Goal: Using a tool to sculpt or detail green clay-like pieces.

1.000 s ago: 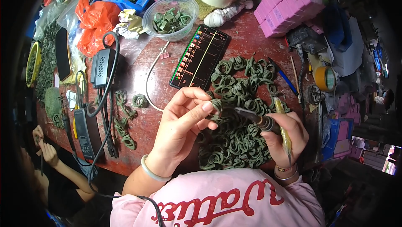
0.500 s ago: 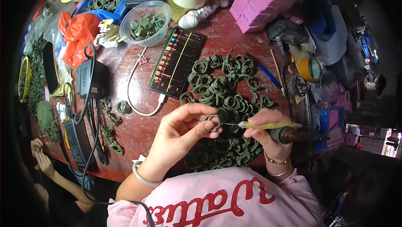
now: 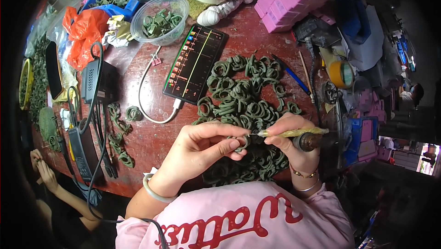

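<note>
Between thumb and fingers, my left hand point(image 3: 202, 145) pinches a small dark green wax ring point(image 3: 242, 144). My right hand point(image 3: 294, 141) grips a thin-tipped tool with a yellow-wrapped handle point(image 3: 294, 132), held much like a pen. The tool's fine metal tip points left and meets the ring's upper edge; whether it touches cannot be made out. A thick dark cylindrical piece point(image 3: 308, 142) shows by the right palm. Below and beyond both hands lies a pile of similar green rings point(image 3: 243, 97), partly hidden by my fingers.
A phone point(image 3: 195, 65) with a white cable lies beyond the rings. A clear tub point(image 3: 161, 21) of green pieces stands behind it. Black power boxes point(image 3: 98, 81) with cords are at left, pink blocks point(image 3: 294, 1) at far right. Another person's hands point(image 3: 46, 173) show at lower left.
My left hand has turned the ring and shifted it slightly right and down. The tool tip has moved up to the ring's top edge, with the right hand a little higher.
</note>
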A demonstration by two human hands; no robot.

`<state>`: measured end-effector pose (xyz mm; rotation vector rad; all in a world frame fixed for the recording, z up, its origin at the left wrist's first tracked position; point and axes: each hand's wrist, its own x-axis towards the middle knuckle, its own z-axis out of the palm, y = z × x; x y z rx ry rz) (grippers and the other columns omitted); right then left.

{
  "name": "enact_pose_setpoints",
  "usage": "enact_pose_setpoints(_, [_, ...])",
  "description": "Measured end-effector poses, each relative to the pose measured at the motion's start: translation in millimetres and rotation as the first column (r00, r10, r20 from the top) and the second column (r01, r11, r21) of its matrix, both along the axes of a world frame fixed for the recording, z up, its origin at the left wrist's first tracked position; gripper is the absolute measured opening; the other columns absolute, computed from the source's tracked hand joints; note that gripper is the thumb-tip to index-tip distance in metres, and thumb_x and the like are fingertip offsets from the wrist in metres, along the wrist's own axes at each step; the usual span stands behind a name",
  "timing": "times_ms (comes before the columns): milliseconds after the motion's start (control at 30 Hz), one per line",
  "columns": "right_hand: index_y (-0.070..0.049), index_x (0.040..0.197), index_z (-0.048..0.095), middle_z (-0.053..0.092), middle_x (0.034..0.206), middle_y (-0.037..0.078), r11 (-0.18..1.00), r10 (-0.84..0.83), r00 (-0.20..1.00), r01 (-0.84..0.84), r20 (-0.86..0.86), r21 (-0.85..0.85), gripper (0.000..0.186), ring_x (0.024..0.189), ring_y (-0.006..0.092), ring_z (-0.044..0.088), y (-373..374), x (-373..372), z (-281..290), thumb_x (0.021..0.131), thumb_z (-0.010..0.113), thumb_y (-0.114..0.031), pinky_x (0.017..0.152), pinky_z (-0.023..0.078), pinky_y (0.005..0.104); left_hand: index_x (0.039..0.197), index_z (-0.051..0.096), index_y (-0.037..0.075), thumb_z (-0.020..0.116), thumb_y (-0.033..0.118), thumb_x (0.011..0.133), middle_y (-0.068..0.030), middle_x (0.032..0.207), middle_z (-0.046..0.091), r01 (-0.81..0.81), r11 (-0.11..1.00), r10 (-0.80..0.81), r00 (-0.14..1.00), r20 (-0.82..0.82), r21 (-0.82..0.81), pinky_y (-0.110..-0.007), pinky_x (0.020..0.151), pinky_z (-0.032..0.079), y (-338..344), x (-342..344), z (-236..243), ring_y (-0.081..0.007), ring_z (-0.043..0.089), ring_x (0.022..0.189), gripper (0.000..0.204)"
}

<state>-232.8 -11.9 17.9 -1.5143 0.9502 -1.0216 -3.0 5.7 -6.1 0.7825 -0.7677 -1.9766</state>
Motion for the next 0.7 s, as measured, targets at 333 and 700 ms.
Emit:
enact_pose_setpoints(333, [0.000,0.096,0.069,0.071,0.091,0.010,0.999,-0.028,0.999,0.027,-0.017,-0.035,0.016,0.075,0.0168,0.064,1.0,0.4,2.3,0.081,0.075,0.002,0.066,0.049,0.0276,0.114,0.067,-0.005,0.061,-0.004,0.092,-0.0107,0.102,0.064,-0.009,0.997,0.017,0.993,0.114,-0.070,-0.025,0.079,0.059,-0.7,-2.2,3.4,-0.0171,0.069,0.089,0.023])
enact_pose_setpoints(700, [-0.002,0.095,0.069,0.071,0.090,0.009,0.997,0.031,0.999,-0.032,-0.020,-0.066,0.018,0.076,0.0154,0.064,-3.6,-0.5,-0.5,0.080,0.073,0.006,0.067,0.049,0.0263,0.114,0.067,-0.004,0.060,-0.005,0.092,-0.0102,0.103,0.063,0.037,0.992,-0.020,0.990,0.137,-0.122,-0.024,0.077,0.059,-2.3,-1.1,2.6,-0.0163,0.069,0.088,0.023])
